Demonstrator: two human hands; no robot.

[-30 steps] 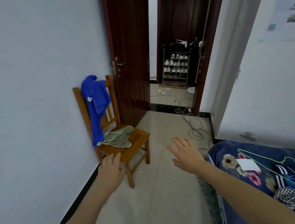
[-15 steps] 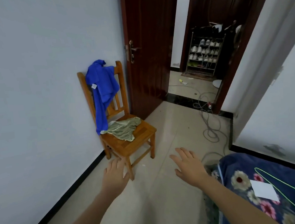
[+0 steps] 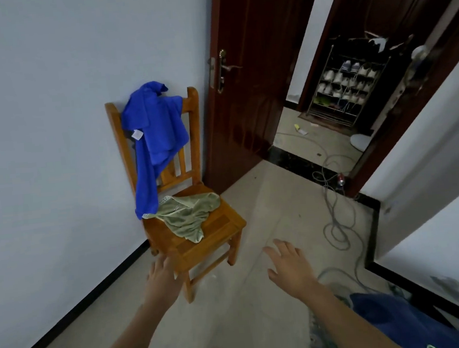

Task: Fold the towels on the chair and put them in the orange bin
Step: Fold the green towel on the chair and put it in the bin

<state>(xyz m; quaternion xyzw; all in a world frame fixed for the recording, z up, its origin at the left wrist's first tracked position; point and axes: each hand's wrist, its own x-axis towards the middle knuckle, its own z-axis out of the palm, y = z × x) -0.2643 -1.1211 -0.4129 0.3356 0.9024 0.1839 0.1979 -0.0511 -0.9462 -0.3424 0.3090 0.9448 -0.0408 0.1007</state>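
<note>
Your left hand point(image 3: 162, 279) and right hand point(image 3: 289, 265) were empty, fingers released. The green towel point(image 3: 190, 216) lay beyond your left fingers, the blue towel point(image 3: 158, 130) draped higher; yanking it could tip the chair point(image 3: 219, 230).

Dark wood door point(image 3: 246, 89) stands open w/ metal handle point(image 3: 223, 70); shoe rack point(image 3: 345, 86) full of pale shoes sits thru the doorway. Grey cables point(image 3: 337, 228) coil on tile floor point(image 3: 236, 326) nr the threshold, blue bedding point(image 3: 402, 317) at bottom rt.
</note>
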